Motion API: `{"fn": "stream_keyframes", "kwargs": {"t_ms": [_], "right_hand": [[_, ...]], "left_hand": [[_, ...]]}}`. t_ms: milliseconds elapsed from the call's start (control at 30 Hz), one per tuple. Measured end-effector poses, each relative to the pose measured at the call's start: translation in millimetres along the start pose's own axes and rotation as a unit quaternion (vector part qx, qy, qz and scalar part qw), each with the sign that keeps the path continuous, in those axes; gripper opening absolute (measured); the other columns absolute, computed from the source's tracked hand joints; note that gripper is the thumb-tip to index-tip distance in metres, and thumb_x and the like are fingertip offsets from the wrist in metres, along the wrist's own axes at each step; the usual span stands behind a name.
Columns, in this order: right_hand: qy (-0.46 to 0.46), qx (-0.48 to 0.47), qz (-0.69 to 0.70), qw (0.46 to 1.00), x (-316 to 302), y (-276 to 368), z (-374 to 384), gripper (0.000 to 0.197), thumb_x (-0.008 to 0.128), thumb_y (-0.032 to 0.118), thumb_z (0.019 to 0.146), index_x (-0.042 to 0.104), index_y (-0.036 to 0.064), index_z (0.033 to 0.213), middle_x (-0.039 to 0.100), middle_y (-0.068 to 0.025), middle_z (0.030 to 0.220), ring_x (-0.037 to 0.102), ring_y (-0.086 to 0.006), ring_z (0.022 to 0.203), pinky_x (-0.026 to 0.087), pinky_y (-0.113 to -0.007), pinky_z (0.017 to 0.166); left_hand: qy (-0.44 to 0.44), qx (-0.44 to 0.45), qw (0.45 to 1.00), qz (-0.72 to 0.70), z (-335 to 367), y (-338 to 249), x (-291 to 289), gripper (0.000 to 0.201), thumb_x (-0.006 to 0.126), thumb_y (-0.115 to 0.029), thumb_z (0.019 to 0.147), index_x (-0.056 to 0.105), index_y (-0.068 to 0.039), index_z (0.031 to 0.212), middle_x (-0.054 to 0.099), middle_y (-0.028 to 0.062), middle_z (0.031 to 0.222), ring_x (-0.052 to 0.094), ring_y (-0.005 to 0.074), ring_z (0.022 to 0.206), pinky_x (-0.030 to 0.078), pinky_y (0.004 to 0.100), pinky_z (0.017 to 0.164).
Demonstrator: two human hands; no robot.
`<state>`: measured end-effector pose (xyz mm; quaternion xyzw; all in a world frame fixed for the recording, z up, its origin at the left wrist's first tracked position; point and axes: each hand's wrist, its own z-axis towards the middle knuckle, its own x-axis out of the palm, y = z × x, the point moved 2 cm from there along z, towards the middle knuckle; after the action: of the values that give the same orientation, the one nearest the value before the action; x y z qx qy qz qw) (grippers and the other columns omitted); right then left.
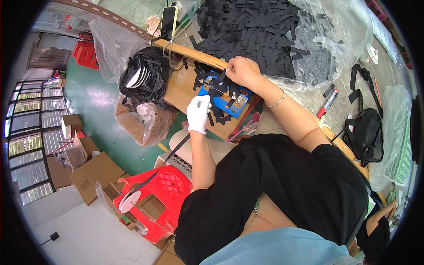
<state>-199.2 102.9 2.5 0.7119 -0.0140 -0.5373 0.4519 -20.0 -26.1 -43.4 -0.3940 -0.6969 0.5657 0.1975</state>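
My left hand (198,114), in a white glove, is closed beside a blue metal-fitted device (226,111). A long black ribbon (163,164) runs from a white reel (130,202) up to this hand and passes out of sight behind the glove. My bare right hand (242,71) is closed at the wooden bench edge, above the far side of the device. What its fingertips pinch is too small to make out. Black strip pieces (216,92) lie over the device and on the cardboard (181,88) around it.
A heap of cut black strips (247,35) covers the bench on clear plastic. A red marker (327,104) and black mesh bag (366,134) lie to the right. A phone (168,22) stands at the back. Left are a black plastic bag (148,73) and red stool (170,187).
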Motion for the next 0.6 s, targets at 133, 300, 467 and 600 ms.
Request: {"fn": "stream_keyframes", "kwargs": {"t_ms": [133, 300, 467, 600], "right_hand": [[-0.017, -0.044, 0.000, 0.999, 1.7, -0.9, -2.8, 0.014, 0.061, 0.018, 0.073, 0.067, 0.0075, 0.081, 0.065, -0.0118, 0.083, 0.063, -0.0307, 0.078, 0.050, -0.041, 0.070], [0.005, -0.050, 0.141, 0.989, -0.9, -4.9, -7.6, 0.012, 0.065, 0.014, 0.074, 0.065, 0.0049, 0.082, 0.063, -0.0068, 0.074, 0.059, -0.0199, 0.067, 0.048, -0.032, 0.064], [0.121, -0.065, 0.328, 0.935, 17.8, -2.0, -6.5, 0.013, 0.066, 0.010, 0.078, 0.062, -0.0015, 0.082, 0.061, 0.0009, 0.069, 0.050, -0.0037, 0.063, 0.042, -0.023, 0.056], [0.121, -0.057, 0.276, 0.952, 8.3, 5.8, -11.2, 0.011, 0.064, 0.011, 0.077, 0.064, -0.0006, 0.080, 0.060, 0.0002, 0.065, 0.051, -0.0046, 0.059, 0.042, -0.023, 0.053]], "left_hand": [[-0.014, 0.033, 0.999, 0.003, -2.6, 1.8, -2.1, 0.016, 0.062, -0.021, 0.087, 0.063, -0.006, 0.091, 0.058, -0.0023, 0.070, 0.047, 0.0016, 0.057, 0.034, 0.0153, 0.050], [-0.038, 0.006, 0.997, -0.060, -19.0, -26.3, -4.2, 0.014, 0.061, -0.020, 0.088, 0.063, -0.006, 0.091, 0.058, -0.0026, 0.070, 0.046, 0.0016, 0.056, 0.034, 0.0153, 0.050], [-0.007, 0.025, 0.996, -0.083, -15.7, -40.7, 8.5, 0.012, 0.062, -0.017, 0.087, 0.062, -0.005, 0.091, 0.059, -0.0005, 0.071, 0.048, 0.0032, 0.057, 0.035, 0.0159, 0.050], [0.006, 0.022, 0.998, -0.065, -10.5, -39.9, 15.3, 0.014, 0.061, -0.017, 0.088, 0.062, -0.004, 0.092, 0.059, 0.0000, 0.072, 0.049, 0.0037, 0.057, 0.036, 0.0163, 0.051]]}}
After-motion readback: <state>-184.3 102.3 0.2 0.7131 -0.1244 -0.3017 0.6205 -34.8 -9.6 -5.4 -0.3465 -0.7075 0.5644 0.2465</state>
